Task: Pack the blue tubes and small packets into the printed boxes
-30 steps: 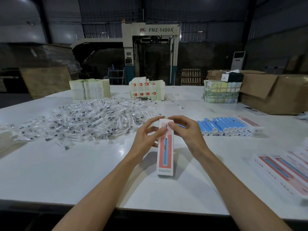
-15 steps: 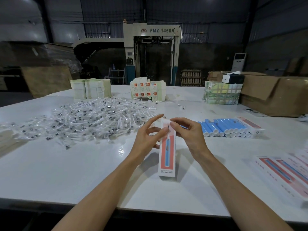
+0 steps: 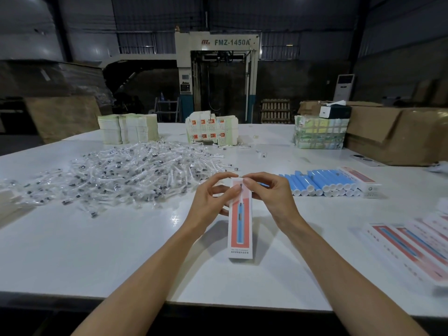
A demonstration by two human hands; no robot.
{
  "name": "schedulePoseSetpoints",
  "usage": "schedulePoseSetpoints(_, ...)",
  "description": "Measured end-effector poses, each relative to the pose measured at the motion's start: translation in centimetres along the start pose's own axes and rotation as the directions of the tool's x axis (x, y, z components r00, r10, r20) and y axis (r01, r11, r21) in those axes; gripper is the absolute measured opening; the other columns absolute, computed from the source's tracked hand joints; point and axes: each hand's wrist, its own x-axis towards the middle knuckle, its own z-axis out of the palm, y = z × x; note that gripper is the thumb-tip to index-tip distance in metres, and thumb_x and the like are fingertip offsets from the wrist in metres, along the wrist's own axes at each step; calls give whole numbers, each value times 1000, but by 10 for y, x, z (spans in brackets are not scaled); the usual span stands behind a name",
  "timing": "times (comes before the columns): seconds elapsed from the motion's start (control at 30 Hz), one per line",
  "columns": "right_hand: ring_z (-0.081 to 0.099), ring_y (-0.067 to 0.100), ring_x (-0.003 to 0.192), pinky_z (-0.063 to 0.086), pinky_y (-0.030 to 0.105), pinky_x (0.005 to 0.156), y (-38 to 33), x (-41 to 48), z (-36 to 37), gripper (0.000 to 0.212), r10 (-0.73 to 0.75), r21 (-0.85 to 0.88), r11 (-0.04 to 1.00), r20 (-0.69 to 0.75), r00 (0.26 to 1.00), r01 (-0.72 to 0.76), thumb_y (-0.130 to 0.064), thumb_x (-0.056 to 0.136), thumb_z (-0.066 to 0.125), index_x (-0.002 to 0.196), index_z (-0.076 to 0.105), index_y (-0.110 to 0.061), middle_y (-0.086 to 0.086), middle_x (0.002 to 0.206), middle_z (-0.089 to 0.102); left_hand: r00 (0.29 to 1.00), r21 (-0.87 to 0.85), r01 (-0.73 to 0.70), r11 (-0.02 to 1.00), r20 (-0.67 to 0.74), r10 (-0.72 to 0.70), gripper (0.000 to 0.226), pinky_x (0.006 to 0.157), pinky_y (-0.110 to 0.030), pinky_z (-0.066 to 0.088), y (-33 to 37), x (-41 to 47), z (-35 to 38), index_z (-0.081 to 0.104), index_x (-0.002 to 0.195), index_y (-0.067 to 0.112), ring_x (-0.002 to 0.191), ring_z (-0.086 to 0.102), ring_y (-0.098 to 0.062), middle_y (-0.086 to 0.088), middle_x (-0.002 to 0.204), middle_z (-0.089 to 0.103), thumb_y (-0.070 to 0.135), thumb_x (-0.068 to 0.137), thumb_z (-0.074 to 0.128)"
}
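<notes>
Now both hands, left and right, pinch the top flap of the tall red-and-white printed cardboard box upright above the white desk; uneven pressure could crease the flap or tip it.

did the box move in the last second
No. The box keeps its place, the same gap left of the blue tubes.
</notes>
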Motion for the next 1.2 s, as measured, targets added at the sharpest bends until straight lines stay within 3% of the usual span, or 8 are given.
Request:
schedulePoseSetpoints(0.3,77,21,96,61,25,79,-2,-1,1,15,34,-21,999,31,999,-34,-21,98,72,97,83,-32,-4,103,80,999,14,34,999,-5,-34,35,63,-30,64,4,-1,1,69,122,35,91,82,-25,-2,96,82,50,92,78)
schedulePoseSetpoints(0.57,77,20,95,60,23,75,-6,-4,1,15,51,-69,997,57,997,-47,-24,99,71,95,82,-33,-6,100,79,993,-90,121,989,13,-120,25,60,-34,63,4,0,3,70,115,25,82,81,-37,-16,90,80,44,100,76)
schedulePoseSetpoints(0.87,76,16,94,57,19,73,-4,-3,3,8,52,-59,997,7,999,-52,-29,97,73,97,81,-33,-6,100,80,975,-199,223,954,22,-223,34,71,-41,65,4,5,2,75,116,22,82,80,-39,-23,98,80,48,95,80)
schedulePoseSetpoints(1.2,77,18,89,58,21,75,-1,-6,8,8,68,-47,997,-24,997,-69,-26,96,75,95,83,-26,-3,95,80,993,-80,98,992,-54,-102,22,62,-39,65,3,4,1,80,105,23,78,80,-40,-18,89,81,44,98,77)
